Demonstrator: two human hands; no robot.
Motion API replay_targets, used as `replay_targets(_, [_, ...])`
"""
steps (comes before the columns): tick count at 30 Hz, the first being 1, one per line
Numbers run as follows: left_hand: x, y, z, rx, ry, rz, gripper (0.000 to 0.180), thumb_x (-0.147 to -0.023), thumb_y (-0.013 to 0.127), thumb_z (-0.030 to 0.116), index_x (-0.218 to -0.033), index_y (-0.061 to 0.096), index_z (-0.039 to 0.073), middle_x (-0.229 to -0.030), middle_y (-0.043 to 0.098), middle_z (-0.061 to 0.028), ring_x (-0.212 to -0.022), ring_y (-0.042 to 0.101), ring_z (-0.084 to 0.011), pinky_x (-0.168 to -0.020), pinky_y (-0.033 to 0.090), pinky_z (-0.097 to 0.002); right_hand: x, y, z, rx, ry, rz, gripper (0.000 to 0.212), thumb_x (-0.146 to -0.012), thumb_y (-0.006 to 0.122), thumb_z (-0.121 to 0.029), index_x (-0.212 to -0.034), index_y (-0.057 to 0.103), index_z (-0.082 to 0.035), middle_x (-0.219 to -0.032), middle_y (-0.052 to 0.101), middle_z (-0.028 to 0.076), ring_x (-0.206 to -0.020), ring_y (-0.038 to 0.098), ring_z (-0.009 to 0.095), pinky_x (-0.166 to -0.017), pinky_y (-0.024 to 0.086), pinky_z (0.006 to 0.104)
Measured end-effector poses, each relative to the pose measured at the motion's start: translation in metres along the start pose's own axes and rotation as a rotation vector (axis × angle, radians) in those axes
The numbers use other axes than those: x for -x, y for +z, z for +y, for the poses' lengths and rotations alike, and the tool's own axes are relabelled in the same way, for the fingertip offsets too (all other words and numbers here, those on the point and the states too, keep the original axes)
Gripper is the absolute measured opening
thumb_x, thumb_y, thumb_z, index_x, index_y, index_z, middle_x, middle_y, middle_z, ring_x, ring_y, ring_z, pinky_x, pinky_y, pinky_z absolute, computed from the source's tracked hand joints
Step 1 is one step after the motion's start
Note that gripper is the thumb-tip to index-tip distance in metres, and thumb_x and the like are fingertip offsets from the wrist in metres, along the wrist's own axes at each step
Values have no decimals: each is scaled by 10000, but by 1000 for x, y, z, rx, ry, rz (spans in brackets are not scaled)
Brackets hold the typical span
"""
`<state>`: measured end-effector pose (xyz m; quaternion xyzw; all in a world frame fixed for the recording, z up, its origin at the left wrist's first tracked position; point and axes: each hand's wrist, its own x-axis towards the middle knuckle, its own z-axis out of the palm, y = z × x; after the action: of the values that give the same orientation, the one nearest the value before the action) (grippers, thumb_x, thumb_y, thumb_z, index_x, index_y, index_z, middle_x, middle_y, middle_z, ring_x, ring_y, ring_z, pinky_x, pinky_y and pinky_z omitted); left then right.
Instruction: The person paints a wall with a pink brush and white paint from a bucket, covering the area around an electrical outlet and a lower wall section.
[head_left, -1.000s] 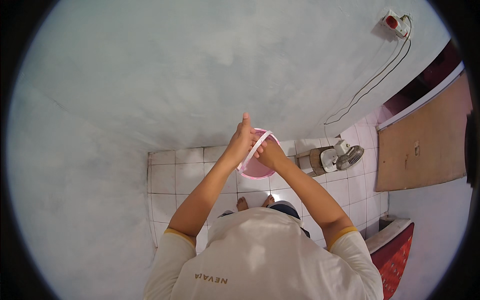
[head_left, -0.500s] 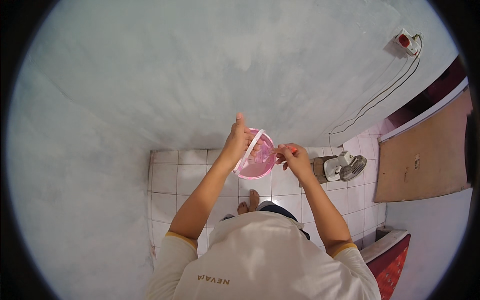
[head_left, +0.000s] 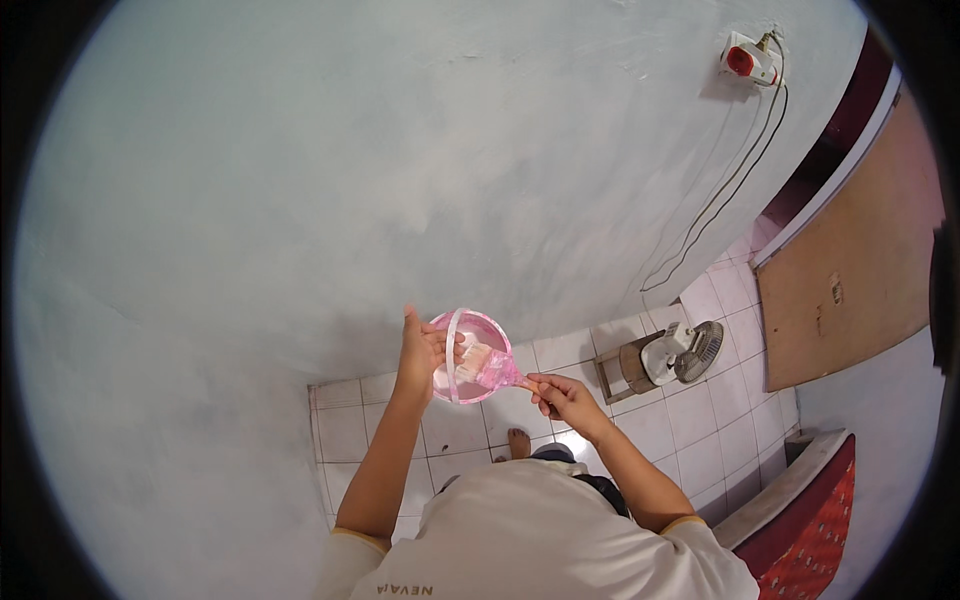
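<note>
My left hand [head_left: 418,352] holds a small pink bucket [head_left: 490,327] by its left side. The fingers reach over the rim and under the white handle [head_left: 452,350], while the thumb points up outside. White paint smears show on the bucket's rim and inside. In my right hand [head_left: 566,400] is a wide paintbrush [head_left: 496,370], gripped by the end of its handle. Its pink-stained body crosses the bucket's right rim, and the pale, paint-coated bristles lie over the bucket's opening. Whether they touch the paint inside, I cannot tell.
A pale blue-grey wall [head_left: 330,180] rises in front and to the left. On white floor tiles [head_left: 460,430], a fan [head_left: 680,352] stands on a wooden stool [head_left: 622,372] at right. A cord [head_left: 730,190] hangs from a wall socket [head_left: 748,62]. Farther right is a brown board [head_left: 845,270].
The view has shifted. The bucket now sits lower and farther left in it. The brush has tipped flatter, its bristles now plainly visible over the bucket, and my right hand is farther from the rim.
</note>
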<state>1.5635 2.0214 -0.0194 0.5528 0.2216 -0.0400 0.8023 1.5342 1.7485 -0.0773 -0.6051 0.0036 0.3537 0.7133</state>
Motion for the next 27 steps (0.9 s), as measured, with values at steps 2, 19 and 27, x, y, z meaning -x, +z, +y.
replay_targets(2, [-7, 3, -4, 20, -18, 28, 624, -982, 208, 648, -972, 350, 41, -896, 618, -272, -741, 605, -286, -677, 530, -401, -2, -5, 3, -62, -39, 55, 345, -1008, 519, -231, -1297, 568, -49, -878, 608, -13, -657, 488, 37, -544, 374, 183])
replay_targets(19, [-43, -35, -39, 33, -131, 110, 611, -990, 262, 616, -931, 382, 20, -841, 610, -243, -677, 593, -266, -642, 540, -391, -84, -40, -72, -111, -386, 560, 340, -992, 504, -207, -1247, 536, 16, -827, 577, 24, -598, 504, 64, -504, 396, 208])
replay_targets(27, [-36, -95, -60, 13, -88, 71, 680, -983, 303, 613, -1029, 439, -51, -875, 597, -222, -739, 596, -269, -686, 542, -393, -111, -39, -144, 129, -554, 713, 373, -964, 540, -219, -1211, 571, 59, -759, 580, 29, -573, 514, 70, -494, 417, 227])
